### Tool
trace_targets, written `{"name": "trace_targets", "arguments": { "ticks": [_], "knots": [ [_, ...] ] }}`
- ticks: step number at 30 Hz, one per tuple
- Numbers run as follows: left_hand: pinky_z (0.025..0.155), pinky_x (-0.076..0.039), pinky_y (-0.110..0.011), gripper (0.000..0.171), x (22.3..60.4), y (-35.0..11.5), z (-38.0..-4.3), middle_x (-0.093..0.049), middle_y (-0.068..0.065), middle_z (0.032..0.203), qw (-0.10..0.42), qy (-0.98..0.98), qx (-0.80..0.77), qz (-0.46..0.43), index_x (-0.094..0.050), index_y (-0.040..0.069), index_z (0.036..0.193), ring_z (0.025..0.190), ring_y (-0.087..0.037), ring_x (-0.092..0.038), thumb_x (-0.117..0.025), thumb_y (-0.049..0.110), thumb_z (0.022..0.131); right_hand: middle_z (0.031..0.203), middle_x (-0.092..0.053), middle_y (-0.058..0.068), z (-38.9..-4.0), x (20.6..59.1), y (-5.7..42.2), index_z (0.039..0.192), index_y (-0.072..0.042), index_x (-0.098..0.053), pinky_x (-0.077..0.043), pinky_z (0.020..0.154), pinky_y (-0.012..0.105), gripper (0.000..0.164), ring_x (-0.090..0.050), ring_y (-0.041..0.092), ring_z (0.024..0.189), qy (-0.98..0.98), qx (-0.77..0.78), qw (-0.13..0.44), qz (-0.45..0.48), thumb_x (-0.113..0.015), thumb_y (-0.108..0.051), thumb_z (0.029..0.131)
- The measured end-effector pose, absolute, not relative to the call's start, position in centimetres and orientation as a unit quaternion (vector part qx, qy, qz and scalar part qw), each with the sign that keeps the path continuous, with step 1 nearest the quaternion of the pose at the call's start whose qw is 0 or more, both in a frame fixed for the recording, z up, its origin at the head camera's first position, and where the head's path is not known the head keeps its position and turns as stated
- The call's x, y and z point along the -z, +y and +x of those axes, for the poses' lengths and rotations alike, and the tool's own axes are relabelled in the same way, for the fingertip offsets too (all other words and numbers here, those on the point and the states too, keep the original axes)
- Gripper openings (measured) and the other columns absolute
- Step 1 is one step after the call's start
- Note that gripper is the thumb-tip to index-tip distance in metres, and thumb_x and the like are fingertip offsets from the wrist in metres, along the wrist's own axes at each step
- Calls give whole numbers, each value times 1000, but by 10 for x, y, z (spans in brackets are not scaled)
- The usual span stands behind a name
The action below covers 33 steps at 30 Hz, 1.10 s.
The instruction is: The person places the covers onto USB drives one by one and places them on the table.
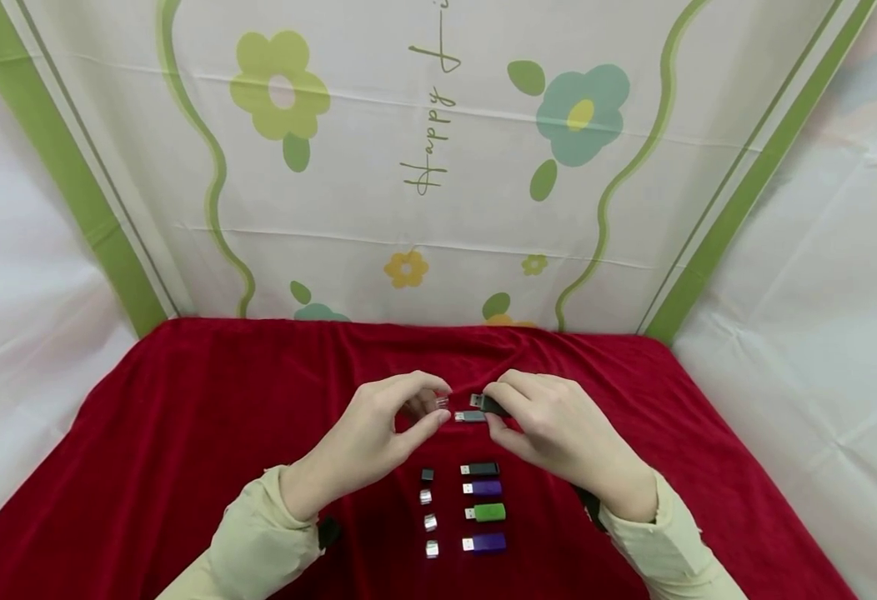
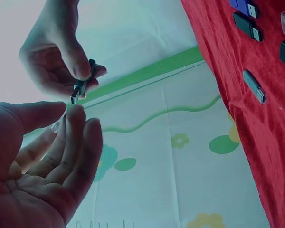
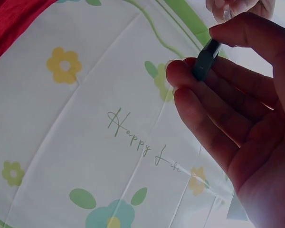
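In the head view my left hand (image 1: 367,429) pinches a small clear plastic cap (image 1: 442,402) between thumb and fingers. Facing it, my right hand (image 1: 558,425) grips a dark USB flash drive (image 1: 494,406), its metal plug pointing left toward the cap. A narrow gap separates plug and cap. The left wrist view shows the drive (image 2: 79,88) between the right thumb and fingers, while the left fingers partly hide the cap (image 2: 56,126). From the right wrist, the drive's dark rear end (image 3: 206,61) shows between the fingertips. A grey flash drive (image 1: 470,417) lies on the cloth just below the hands.
Nearer the body on the red cloth (image 1: 243,400) lies a column of flash drives: black (image 1: 483,469), purple (image 1: 483,488), green (image 1: 489,512) and blue-purple (image 1: 488,543). Left of them are a black cap (image 1: 427,475) and several clear caps (image 1: 430,522). A flowered curtain (image 1: 378,208) hangs behind.
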<state>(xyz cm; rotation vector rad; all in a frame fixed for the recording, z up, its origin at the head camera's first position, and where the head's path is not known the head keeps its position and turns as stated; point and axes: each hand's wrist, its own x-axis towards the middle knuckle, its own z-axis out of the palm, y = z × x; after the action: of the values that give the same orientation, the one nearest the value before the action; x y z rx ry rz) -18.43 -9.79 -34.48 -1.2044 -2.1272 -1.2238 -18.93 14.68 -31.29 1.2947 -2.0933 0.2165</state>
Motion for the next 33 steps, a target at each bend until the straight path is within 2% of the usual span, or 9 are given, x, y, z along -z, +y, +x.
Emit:
{"name": "trace_targets", "arguments": {
  "ticks": [11,18,33],
  "knots": [
    [68,-50,-17,23,347,-98,-182,-67,3,94,231,-765,428,-422,-68,2,109,74,-3,-60,-74,4,87,82,-59,1,-188,312,145,92,-2,-65,-51,55,25,19,-56,11,63,-793,-82,331,504,-72,-3,74],
    [69,-53,-22,28,345,-95,-179,-69,1,99,246,-755,454,-404,-68,5,111,79,-4,-64,-76,1,85,87,-61,2,-185,312,144,96,-2,-66,-53,58,25,19,-59,12,67,-794,-82,327,506,-69,-4,77],
    [71,-54,-23,33,343,-95,-175,-68,0,96,248,-755,436,-423,-66,4,113,80,-5,-64,-78,-1,83,89,-62,3,-184,312,141,98,-1,-66,-53,58,24,24,-59,11,67,-790,-87,327,511,-72,-2,75]
  ]
}}
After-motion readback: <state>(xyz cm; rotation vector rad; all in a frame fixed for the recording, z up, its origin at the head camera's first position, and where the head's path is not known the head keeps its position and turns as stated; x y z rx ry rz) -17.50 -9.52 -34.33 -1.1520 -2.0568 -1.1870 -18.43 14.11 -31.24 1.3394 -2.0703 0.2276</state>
